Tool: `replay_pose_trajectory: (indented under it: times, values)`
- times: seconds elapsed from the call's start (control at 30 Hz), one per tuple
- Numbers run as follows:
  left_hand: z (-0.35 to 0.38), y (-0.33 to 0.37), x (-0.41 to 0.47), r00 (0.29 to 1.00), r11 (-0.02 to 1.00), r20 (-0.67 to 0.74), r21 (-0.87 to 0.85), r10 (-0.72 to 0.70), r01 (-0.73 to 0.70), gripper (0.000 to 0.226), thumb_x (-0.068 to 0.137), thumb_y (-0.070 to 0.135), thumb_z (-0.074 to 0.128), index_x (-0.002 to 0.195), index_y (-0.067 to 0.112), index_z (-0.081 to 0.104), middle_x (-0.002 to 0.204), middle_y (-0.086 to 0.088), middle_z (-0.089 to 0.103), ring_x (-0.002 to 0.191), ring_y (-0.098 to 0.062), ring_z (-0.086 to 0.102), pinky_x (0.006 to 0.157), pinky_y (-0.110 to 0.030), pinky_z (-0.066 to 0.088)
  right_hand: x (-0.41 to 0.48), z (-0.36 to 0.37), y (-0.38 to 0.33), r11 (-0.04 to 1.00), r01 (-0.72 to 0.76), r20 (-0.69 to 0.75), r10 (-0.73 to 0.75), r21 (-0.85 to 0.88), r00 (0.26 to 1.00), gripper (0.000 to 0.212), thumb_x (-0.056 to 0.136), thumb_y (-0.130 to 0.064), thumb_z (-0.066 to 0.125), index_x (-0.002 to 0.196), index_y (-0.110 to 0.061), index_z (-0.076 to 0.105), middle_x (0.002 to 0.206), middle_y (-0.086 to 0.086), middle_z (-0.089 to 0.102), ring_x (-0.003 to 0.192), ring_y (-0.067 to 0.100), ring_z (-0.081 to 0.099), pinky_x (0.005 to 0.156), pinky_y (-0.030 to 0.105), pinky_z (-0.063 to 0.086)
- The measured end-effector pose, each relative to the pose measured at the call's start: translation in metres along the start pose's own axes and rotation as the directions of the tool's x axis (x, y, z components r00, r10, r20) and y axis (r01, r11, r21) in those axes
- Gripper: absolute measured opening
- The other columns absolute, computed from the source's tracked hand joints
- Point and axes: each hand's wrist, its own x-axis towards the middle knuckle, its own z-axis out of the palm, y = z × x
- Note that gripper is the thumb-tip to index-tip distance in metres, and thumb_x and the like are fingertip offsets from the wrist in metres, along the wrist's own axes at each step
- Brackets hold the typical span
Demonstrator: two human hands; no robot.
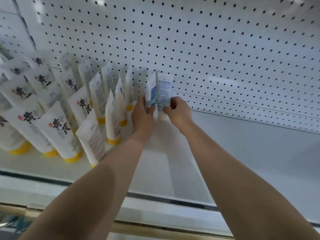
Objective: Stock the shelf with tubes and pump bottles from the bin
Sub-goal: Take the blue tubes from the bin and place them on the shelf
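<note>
Blue-and-white tube [151, 89] is gripped in the left hand [142, 116] and white tube [164, 89] pinched by the right hand [179, 111], both held upright at the back edge of the shelf [242, 153], beside the yellow-capped tubes [57, 129]; placement step judged in hand, next likely seating cap-down, then release.

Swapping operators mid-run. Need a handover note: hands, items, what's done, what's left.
Left hand grips a blue-and-white tube, upright near the pegboard.
Right hand pinches a white tube just beside it, cap down.
Done: rows of yellow-capped tubes stand cap-down on the left of the shelf.
Left: set these two down, then probably fill the right side. No pump bottles in view, and the bin can't be made out.
</note>
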Motion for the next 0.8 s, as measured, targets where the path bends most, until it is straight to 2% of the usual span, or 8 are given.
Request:
replay_pose_trajectory:
  times: [0.1,0.2,0.3,0.4,0.47,0.6,0.7,0.8]
  values:
    - [0.005,-0.003,0.010,1.000,1.000,0.005,-0.029,-0.004,0.004,0.037,0.090,0.011,0.058,0.126,0.019,0.053,0.115,-0.001,0.064,0.106,-0.017,0.061,0.090,-0.030,0.049,0.008,0.006,-0.001,1.000,0.008,-0.004,-0.008,-0.022,1.000,0.030,0.090,-0.024,0.063,0.118,-0.015,0.057,0.103,-0.004,0.063,0.091,0.012,0.057,0.075,0.025,0.041]
    - [0.007,-0.007,0.014,1.000,0.999,0.004,-0.038,0.012,-0.012,0.039,0.089,0.009,0.059,0.127,0.018,0.053,0.116,-0.001,0.064,0.104,-0.015,0.061,0.090,-0.026,0.048,0.012,0.010,0.002,1.000,-0.016,0.025,0.016,0.005,1.000,0.035,0.085,-0.027,0.068,0.115,-0.016,0.055,0.106,-0.003,0.066,0.091,0.017,0.063,0.081,0.034,0.052]
    - [0.007,-0.009,0.014,1.000,0.998,0.006,-0.069,0.015,-0.014,0.041,0.089,0.007,0.058,0.128,0.018,0.053,0.116,0.002,0.064,0.099,-0.008,0.060,0.084,-0.015,0.047,0.014,0.010,0.004,0.998,-0.032,0.047,0.029,0.053,0.998,0.043,0.079,-0.027,0.075,0.115,-0.017,0.053,0.107,-0.001,0.066,0.091,0.022,0.066,0.085,0.042,0.055]
    - [0.007,-0.009,0.013,1.000,0.997,0.003,-0.073,0.016,-0.016,0.039,0.089,0.007,0.057,0.125,0.023,0.054,0.113,0.004,0.065,0.098,-0.007,0.060,0.085,-0.018,0.047,0.012,0.011,0.003,0.998,-0.036,0.084,0.032,0.042,0.996,0.049,0.078,-0.025,0.076,0.120,-0.016,0.054,0.105,0.001,0.065,0.090,0.024,0.066,0.081,0.041,0.056]
    - [0.007,-0.009,0.013,1.000,0.996,0.001,-0.085,0.013,-0.013,0.039,0.089,0.008,0.058,0.125,0.024,0.054,0.112,0.007,0.065,0.101,-0.007,0.061,0.089,-0.024,0.049,0.010,0.013,0.002,1.000,0.004,0.080,-0.002,-0.027,0.997,0.040,0.079,-0.025,0.074,0.114,-0.013,0.059,0.101,0.002,0.066,0.088,0.024,0.065,0.079,0.042,0.055]
    - [0.007,-0.010,0.014,1.000,0.998,0.006,-0.055,0.024,-0.024,0.041,0.089,0.010,0.060,0.128,0.022,0.053,0.115,0.002,0.064,0.104,-0.013,0.061,0.090,-0.026,0.049,0.010,0.015,0.003,0.998,0.004,-0.023,-0.006,-0.063,1.000,0.025,0.082,-0.021,0.071,0.101,-0.011,0.057,0.088,-0.005,0.058,0.082,0.016,0.055,0.063,0.027,0.043]
    - [0.007,-0.011,0.015,1.000,0.999,0.008,-0.025,0.023,-0.022,0.044,0.088,0.010,0.060,0.130,0.020,0.051,0.117,-0.001,0.063,0.105,-0.017,0.060,0.091,-0.029,0.050,0.014,0.020,0.007,0.999,-0.013,-0.079,0.011,-0.029,0.997,0.034,0.080,-0.019,0.070,0.110,-0.012,0.057,0.101,0.004,0.059,0.093,0.022,0.057,0.072,0.028,0.041]
    - [0.007,-0.012,0.016,1.000,1.000,0.002,0.001,-0.001,0.001,0.049,0.087,0.006,0.060,0.133,0.019,0.050,0.120,-0.002,0.062,0.106,-0.016,0.060,0.089,-0.023,0.047,0.017,0.023,0.010,0.998,-0.033,-0.078,0.029,-0.045,0.996,0.039,0.079,-0.021,0.071,0.113,-0.012,0.056,0.109,0.009,0.058,0.097,0.024,0.057,0.076,0.030,0.042]
